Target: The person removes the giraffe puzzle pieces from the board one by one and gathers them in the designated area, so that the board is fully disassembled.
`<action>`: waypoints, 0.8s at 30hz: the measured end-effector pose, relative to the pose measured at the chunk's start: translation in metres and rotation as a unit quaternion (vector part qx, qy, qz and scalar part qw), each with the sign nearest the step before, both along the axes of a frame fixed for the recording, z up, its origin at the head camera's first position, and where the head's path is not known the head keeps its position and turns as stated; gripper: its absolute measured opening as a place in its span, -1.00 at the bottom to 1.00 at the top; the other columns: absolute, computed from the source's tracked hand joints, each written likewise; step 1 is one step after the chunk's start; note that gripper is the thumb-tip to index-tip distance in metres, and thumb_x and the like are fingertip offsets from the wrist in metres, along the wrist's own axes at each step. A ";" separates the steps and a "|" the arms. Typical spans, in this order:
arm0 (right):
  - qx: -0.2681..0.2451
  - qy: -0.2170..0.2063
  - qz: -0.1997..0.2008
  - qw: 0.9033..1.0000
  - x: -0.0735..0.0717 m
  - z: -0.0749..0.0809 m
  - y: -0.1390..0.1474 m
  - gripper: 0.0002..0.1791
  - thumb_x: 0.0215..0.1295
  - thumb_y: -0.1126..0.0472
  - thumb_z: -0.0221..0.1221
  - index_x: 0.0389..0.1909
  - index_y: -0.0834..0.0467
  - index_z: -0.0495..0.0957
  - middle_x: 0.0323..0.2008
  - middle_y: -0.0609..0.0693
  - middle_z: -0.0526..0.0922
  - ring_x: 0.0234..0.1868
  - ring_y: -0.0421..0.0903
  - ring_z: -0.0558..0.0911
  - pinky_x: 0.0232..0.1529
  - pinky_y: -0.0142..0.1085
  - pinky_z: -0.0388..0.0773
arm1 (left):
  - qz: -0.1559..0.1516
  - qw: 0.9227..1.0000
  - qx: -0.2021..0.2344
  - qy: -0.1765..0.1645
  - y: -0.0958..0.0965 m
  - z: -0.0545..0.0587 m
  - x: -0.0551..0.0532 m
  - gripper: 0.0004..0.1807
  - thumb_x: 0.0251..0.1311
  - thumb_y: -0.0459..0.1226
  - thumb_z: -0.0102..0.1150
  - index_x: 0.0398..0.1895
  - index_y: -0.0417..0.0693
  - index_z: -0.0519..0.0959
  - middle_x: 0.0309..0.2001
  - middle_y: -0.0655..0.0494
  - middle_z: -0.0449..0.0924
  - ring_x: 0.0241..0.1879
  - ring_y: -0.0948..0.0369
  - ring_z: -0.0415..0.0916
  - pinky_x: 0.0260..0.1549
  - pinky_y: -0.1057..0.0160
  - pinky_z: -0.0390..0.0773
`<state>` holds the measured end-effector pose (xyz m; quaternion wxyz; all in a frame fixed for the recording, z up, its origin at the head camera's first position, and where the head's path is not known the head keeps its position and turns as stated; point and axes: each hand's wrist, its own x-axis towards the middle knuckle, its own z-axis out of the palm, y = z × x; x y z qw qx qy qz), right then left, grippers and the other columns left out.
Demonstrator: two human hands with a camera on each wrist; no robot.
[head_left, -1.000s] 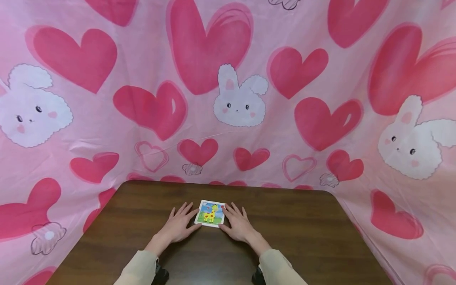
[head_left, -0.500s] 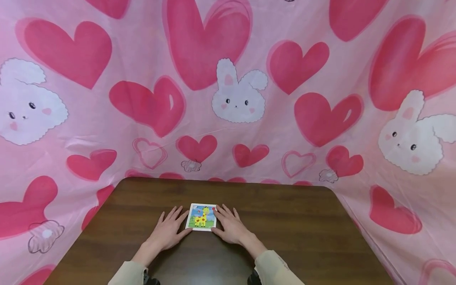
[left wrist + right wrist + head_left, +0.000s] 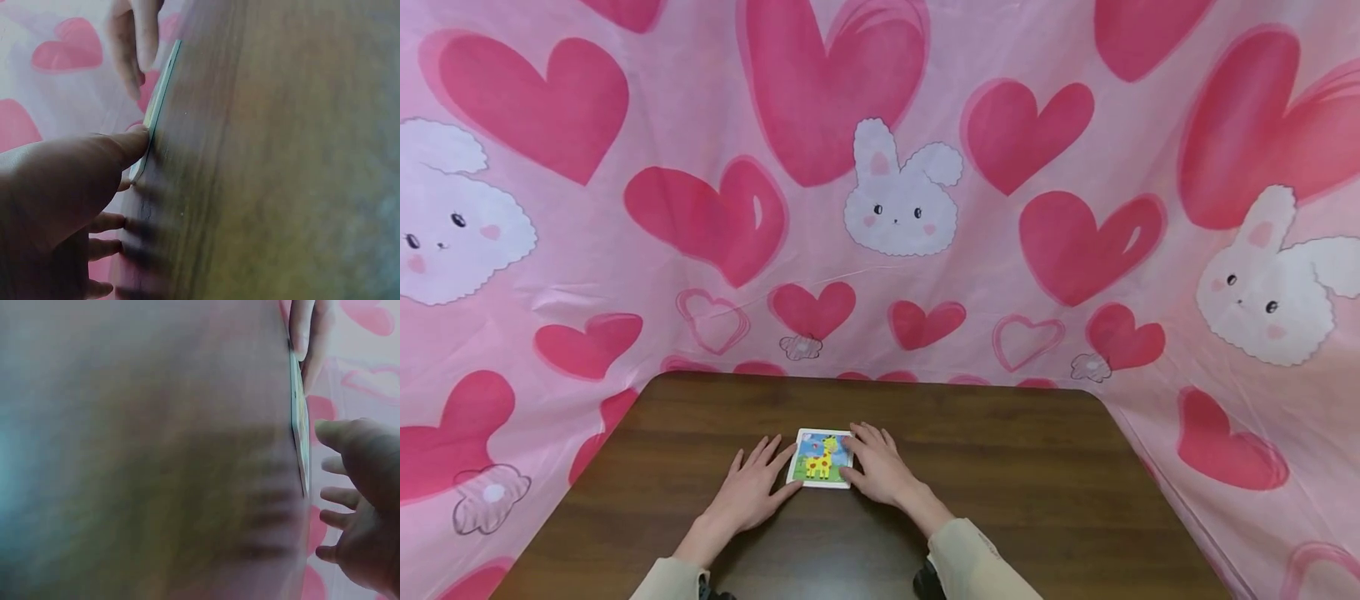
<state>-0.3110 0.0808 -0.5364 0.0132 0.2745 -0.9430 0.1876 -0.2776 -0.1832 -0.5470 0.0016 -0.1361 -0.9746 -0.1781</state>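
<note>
A flat square picture board [image 3: 820, 458] with a white border lies on the wooden table, showing a yellow giraffe on green grass under blue sky. My left hand [image 3: 748, 492] rests beside its left edge, fingers spread and fairly straight, with the thumb touching the near left corner. In the left wrist view that thumb presses against the rim of the thin board [image 3: 164, 87]. My right hand [image 3: 882, 468] overlaps the board's right edge in the head view. Seen from the right wrist, the extended fingers of the right hand [image 3: 375, 494] hover apart from the board [image 3: 299, 412], holding nothing.
The dark brown table [image 3: 1037, 500] has rounded far corners. A pink cloth [image 3: 895, 283] printed with hearts and white rabbits hangs behind it and along both sides. Pale sleeves [image 3: 973, 558] and dark wrist straps are at the lower edge of the head view.
Both hands and the board shifted left and slightly nearer in the head view, which also tilted a little. Since then, my right hand has come off the board's right edge and over it.
</note>
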 end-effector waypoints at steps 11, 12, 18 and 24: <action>-0.119 0.005 0.014 0.993 -0.032 -0.005 -0.030 -0.66 0.43 0.12 0.44 0.09 0.23 0.78 -0.20 -0.01 0.66 -0.14 -0.13 0.53 -0.14 -0.26 0.30 | 0.005 1.000 -0.004 0.008 0.002 -0.001 0.001 -0.19 0.47 0.19 0.30 0.63 -0.03 0.45 0.64 -0.31 0.35 0.68 -0.31 0.23 0.50 -0.65 0.15; -0.130 -0.005 0.016 0.991 -0.034 -0.005 -0.032 -0.68 0.42 0.14 0.46 0.06 0.24 0.78 -0.23 -0.01 0.65 -0.16 -0.13 0.53 -0.15 -0.25 0.30 | 0.006 1.000 -0.004 0.009 0.002 -0.002 0.001 -0.19 0.47 0.19 0.30 0.63 -0.03 0.46 0.64 -0.31 0.35 0.67 -0.31 0.23 0.50 -0.65 0.15; -0.134 -0.020 0.012 0.991 -0.048 -0.018 -0.045 -0.74 0.42 0.11 0.43 -0.01 0.17 0.82 -0.25 -0.09 0.64 -0.17 -0.16 0.55 -0.11 -0.21 0.36 | 0.006 1.000 -0.002 0.014 0.001 -0.003 0.002 -0.19 0.48 0.19 0.30 0.63 -0.01 0.45 0.65 -0.29 0.35 0.67 -0.30 0.24 0.49 -0.65 0.16; -0.131 -0.043 -0.005 0.990 -0.043 -0.006 -0.053 -0.71 0.37 0.16 0.46 0.01 0.22 0.82 -0.23 -0.04 0.65 -0.12 -0.11 0.56 -0.10 -0.19 0.36 | 0.012 1.000 -0.012 0.020 0.003 -0.004 0.002 -0.16 0.46 0.24 0.29 0.65 0.02 0.44 0.65 -0.27 0.35 0.68 -0.28 0.24 0.51 -0.62 0.17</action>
